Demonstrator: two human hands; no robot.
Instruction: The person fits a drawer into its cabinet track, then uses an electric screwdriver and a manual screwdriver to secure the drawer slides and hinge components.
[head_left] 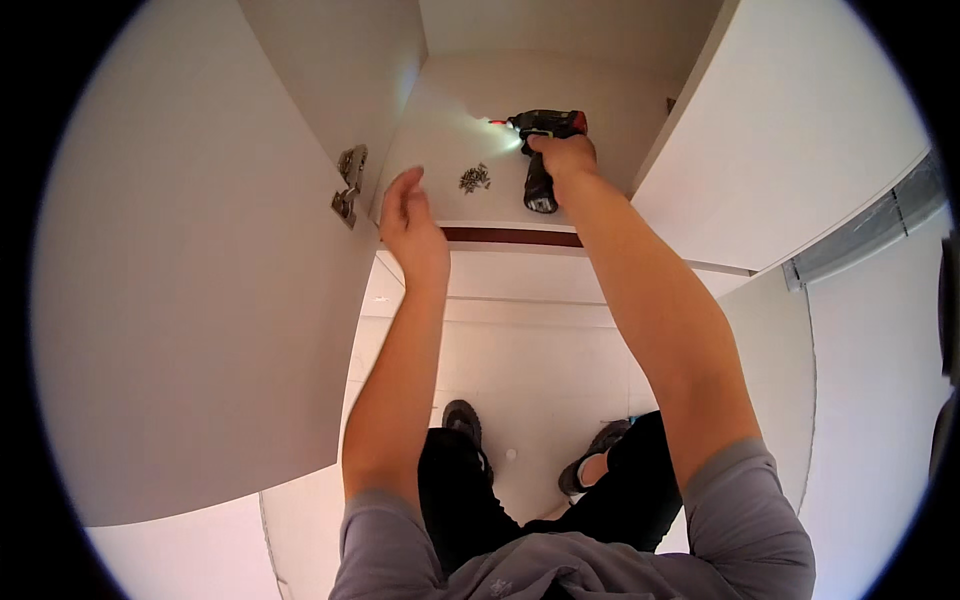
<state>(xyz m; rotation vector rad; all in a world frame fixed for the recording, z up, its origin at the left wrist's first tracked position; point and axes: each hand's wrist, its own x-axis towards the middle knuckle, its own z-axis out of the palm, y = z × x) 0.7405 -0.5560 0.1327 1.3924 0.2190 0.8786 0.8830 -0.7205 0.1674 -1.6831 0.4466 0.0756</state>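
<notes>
My right hand point(568, 160) is wrapped round the grip of a black and red cordless drill point(540, 185). The drill lies low over the cabinet's white inner panel, its red-tipped bit pointing left and its lamp throwing light ahead. A small heap of screws point(475, 179) rests on the panel, between my two hands. At the cabinet's left front edge is my left hand point(410, 222), raised with loosely bent fingers pointing away from me; I see nothing in it. Next to it, a metal hinge point(350, 185) is fixed to the left door point(210, 260).
A second white door point(790, 130) stands open on the right. Along the cabinet's front runs an edge with a dark red-brown strip point(510, 236). My shoes point(462, 420) are on the pale floor point(530, 370) below. A grey strip point(870, 235) lies beyond the right door.
</notes>
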